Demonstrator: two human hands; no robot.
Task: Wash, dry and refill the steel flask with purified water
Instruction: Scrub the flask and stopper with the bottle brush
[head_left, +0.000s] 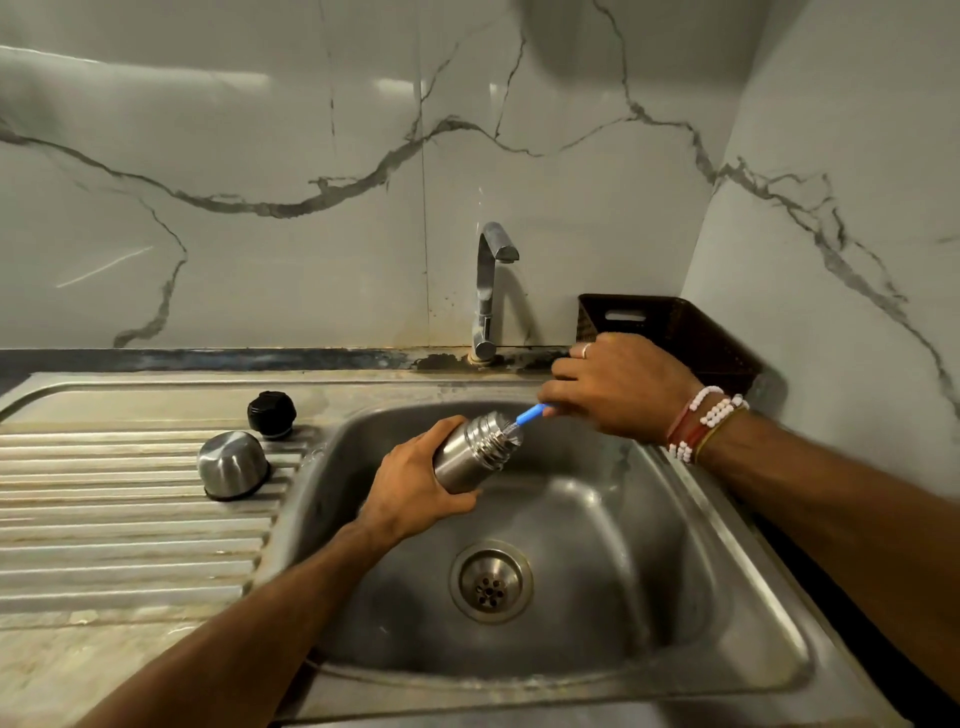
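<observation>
My left hand (415, 493) grips the body of the steel flask (470, 452), tilted with its open threaded mouth pointing up and right, over the sink basin (571, 519). My right hand (618, 384) holds the blue handle of a bottle brush (531, 414); its bristle end is inside the flask's mouth. The flask's steel cup lid (232, 464) lies upside down on the ribbed drainboard (104, 519). The black stopper (271, 414) stands just behind it.
A chrome tap (491, 291) rises behind the basin, with no water running from it. A dark brown plastic basket (675, 332) stands in the back right corner behind my right hand. The drain strainer (491, 581) sits at the basin's bottom. Marble-patterned walls close the back and right.
</observation>
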